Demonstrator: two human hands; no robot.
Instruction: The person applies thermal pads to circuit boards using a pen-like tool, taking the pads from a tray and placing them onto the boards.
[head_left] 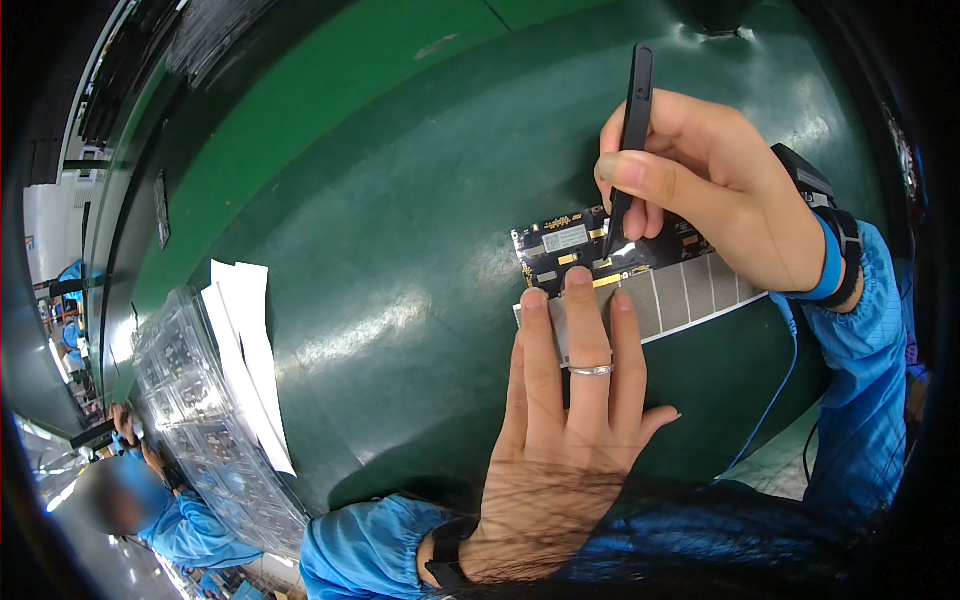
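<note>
A black flexible circuit board (545, 262) with gold pads and a pale label lies on the green table. Along its near edge runs a white-edged strip of grey rectangles (672, 300). My left hand (565, 420) is spread flat, its fingertips resting on the strip and the board's near edge; a ring is on one finger. My right hand (700, 180) grips black tweezers (634, 120), held steeply with the tip down at the board beside a gold pad. That hand hides part of the board's right end.
Clear plastic trays (200, 420) with small parts stand at the left, with white paper strips (245, 350) next to them. A blue cord (770, 400) hangs from my right wristband (830, 262). A black object (800, 175) sits behind that wrist. Another person (180, 510) works at the far left.
</note>
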